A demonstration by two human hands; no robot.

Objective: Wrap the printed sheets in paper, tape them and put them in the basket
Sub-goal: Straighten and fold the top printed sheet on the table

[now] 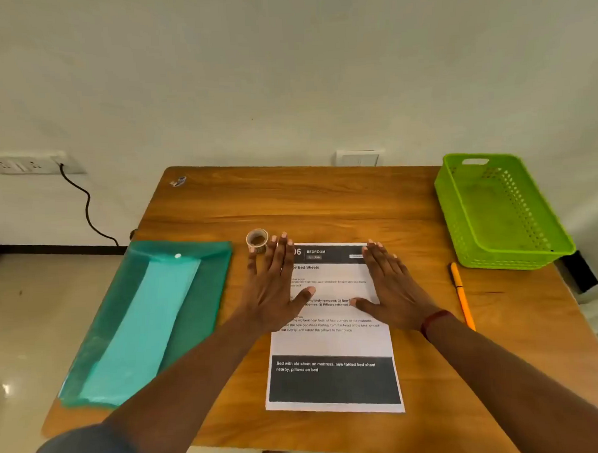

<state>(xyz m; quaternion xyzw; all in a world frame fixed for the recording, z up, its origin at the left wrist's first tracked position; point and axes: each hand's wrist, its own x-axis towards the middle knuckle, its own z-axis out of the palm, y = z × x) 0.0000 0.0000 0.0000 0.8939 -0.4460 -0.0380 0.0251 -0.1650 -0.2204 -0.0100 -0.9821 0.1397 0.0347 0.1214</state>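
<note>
The printed sheets [332, 348] lie flat in the middle of the wooden table [323, 198], headed "BEDROOM" with a dark band near the bottom. My left hand [276, 285] rests palm down on their upper left edge, fingers spread. My right hand [392, 287] lies flat on the upper right edge, a red band on its wrist. A small roll of tape [257, 240] stands just beyond my left fingertips. A green plastic folder [151, 318] with pale teal paper inside lies at the left. The green basket [495, 211] stands at the far right, with nothing in it.
An orange pen [462, 296] lies between the sheets and the basket. A small scrap [178, 181] sits at the table's far left corner. A wall socket [31, 165] with a black cable is at the left; the wall runs behind the table.
</note>
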